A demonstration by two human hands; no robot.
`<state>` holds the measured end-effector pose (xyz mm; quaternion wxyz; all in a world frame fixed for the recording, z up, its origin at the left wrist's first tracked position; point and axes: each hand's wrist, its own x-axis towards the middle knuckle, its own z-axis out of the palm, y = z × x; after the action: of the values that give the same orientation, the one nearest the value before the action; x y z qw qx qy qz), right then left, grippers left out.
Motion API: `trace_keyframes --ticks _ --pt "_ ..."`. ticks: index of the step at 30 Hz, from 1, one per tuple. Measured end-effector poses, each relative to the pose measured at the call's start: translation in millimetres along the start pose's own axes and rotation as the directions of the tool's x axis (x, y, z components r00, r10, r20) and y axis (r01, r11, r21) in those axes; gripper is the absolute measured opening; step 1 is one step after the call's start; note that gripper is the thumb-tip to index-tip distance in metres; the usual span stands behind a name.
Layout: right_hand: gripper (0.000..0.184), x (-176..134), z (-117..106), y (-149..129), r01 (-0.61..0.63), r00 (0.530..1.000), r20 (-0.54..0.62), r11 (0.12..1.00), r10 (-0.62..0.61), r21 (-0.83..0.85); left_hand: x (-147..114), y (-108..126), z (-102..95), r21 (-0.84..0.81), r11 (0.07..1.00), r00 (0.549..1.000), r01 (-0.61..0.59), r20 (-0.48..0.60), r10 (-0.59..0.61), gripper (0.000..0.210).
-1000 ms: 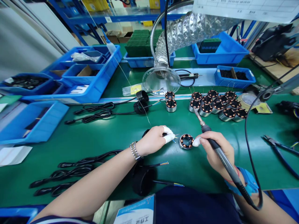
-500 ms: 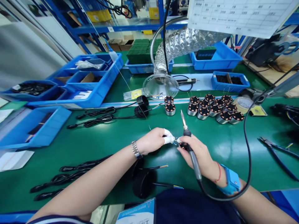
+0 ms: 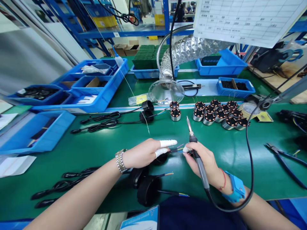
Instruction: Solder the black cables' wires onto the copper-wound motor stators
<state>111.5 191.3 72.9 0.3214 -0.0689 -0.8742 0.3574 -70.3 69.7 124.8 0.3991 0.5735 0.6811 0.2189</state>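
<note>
My left hand (image 3: 142, 153), white covers on its finger and thumb, stretches over a black round housing (image 3: 160, 159). Its finger and thumb are apart, close to the coloured wires (image 3: 179, 149) of a black cable. In my right hand (image 3: 206, 156) is a soldering iron (image 3: 201, 171), tip pointing up and away from me. The same hand's fingertips pinch a small copper-wound stator (image 3: 191, 153), mostly hidden behind the fingers and iron. The wires reach up to it; whether they are joined I cannot tell.
Several stators (image 3: 220, 115) stand at the back right. Cabled black housings (image 3: 146, 115) lie behind my left hand, others (image 3: 148, 190) in front. A clear fume hood (image 3: 166, 92) hangs mid-bench. Side cutters (image 3: 283, 159) lie right; blue bins (image 3: 50, 131) stand left.
My left hand has moved left, and its finger and thumb have parted from the wire ends, leaving the wires showing. My right hand stays nearly in place with the soldering iron and stator.
</note>
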Motion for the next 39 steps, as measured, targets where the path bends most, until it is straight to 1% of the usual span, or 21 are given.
trace_keyframes --ticks 2,3,4,5,6,8,10,13,17,19,21,23,26,29,31,33,36,39 --pt "0.025 -3.0 0.8 0.3 -0.086 0.996 0.003 0.995 0.086 0.044 -6.1 1.6 5.4 0.076 0.993 0.987 0.094 -0.135 -0.083 0.026" --pt "0.027 -4.4 1.5 0.7 -0.126 0.992 0.000 0.989 0.126 0.072 -7.6 2.8 10.1 0.081 0.988 0.974 0.132 -0.196 -0.114 0.026" --pt "0.028 -5.5 2.4 1.2 -0.158 0.987 -0.004 0.982 0.159 0.105 -8.1 4.0 15.7 0.061 0.988 0.962 0.144 -0.241 -0.126 0.025" --pt "0.030 -6.3 3.4 1.6 -0.184 0.982 -0.006 0.973 0.186 0.139 -7.5 5.2 21.7 0.021 0.992 0.955 0.128 -0.271 -0.117 0.024" --pt "0.032 -6.7 4.3 1.9 -0.206 0.978 -0.003 0.963 0.210 0.172 -6.0 6.2 27.7 -0.031 0.996 0.953 0.085 -0.290 -0.090 0.023" --pt "0.035 -6.5 5.6 2.0 -0.241 0.969 0.007 0.946 0.245 0.219 -1.2 7.6 38.3 -0.119 0.993 0.947 -0.026 -0.321 -0.014 0.019" --pt "0.036 -5.7 5.9 1.5 -0.262 0.964 0.019 0.933 0.266 0.246 4.1 8.0 45.2 -0.130 0.985 0.939 -0.110 -0.339 0.060 0.017" --pt "0.036 -4.8 4.7 0.9 -0.267 0.962 0.020 0.925 0.272 0.270 9.4 7.5 48.7 -0.081 0.984 0.935 -0.161 -0.331 0.126 0.017" --pt "0.035 -5.3 1.7 1.3 -0.224 0.974 0.015 0.944 0.228 0.242 10.4 8.2 47.1 -0.049 0.984 0.940 -0.170 -0.309 0.147 0.020" --pt "0.033 -6.1 1.3 1.9 -0.194 0.980 0.005 0.959 0.197 0.208 10.2 9.2 46.0 -0.034 0.988 0.952 -0.153 -0.273 0.139 0.021" --pt "0.031 -6.7 2.0 2.9 -0.166 0.985 -0.011 0.969 0.171 0.184 10.8 10.4 45.2 -0.046 0.992 0.968 -0.114 -0.231 0.100 0.020" --pt "0.030 -6.9 2.5 4.4 -0.152 0.987 -0.018 0.974 0.157 0.168 12.4 11.4 44.4 -0.099 0.994 0.979 -0.046 -0.204 0.025 0.018" --pt "0.035 -6.3 -1.9 7.3 -0.178 0.983 -0.010 0.974 0.181 0.142 16.1 11.9 43.1 -0.170 0.985 0.974 0.037 -0.215 -0.074 0.019" --pt "0.039 -7.4 -12.4 9.8 -0.188 0.981 -0.032 0.980 0.191 0.064 19.5 10.0 41.9 -0.172 0.984 0.965 0.038 -0.248 -0.080 0.017" --pt "0.035 -10.0 -18.0 10.7 -0.134 0.991 0.003 0.991 0.134 -0.003 20.8 7.7 42.1 -0.162 0.986 0.964 0.029 -0.257 -0.070 0.016" --pt "0.031 -13.4 -19.1 11.4 -0.045 0.996 0.072 0.998 0.048 -0.048 21.3 5.2 42.7 -0.149 0.989 0.963 0.024 -0.261 -0.062 0.016" --pt "0.030 -16.4 -13.1 13.2 0.069 0.990 0.130 0.993 -0.056 -0.094 20.7 3.1 43.6 -0.129 0.992 0.963 0.010 -0.267 -0.045 0.017" --pt "0.031 -14.1 -5.5 14.7 0.130 0.984 0.142 0.979 -0.108 -0.154 20.0 3.4 43.5 -0.119 0.993 0.959 -0.004 -0.281 -0.030 0.017"
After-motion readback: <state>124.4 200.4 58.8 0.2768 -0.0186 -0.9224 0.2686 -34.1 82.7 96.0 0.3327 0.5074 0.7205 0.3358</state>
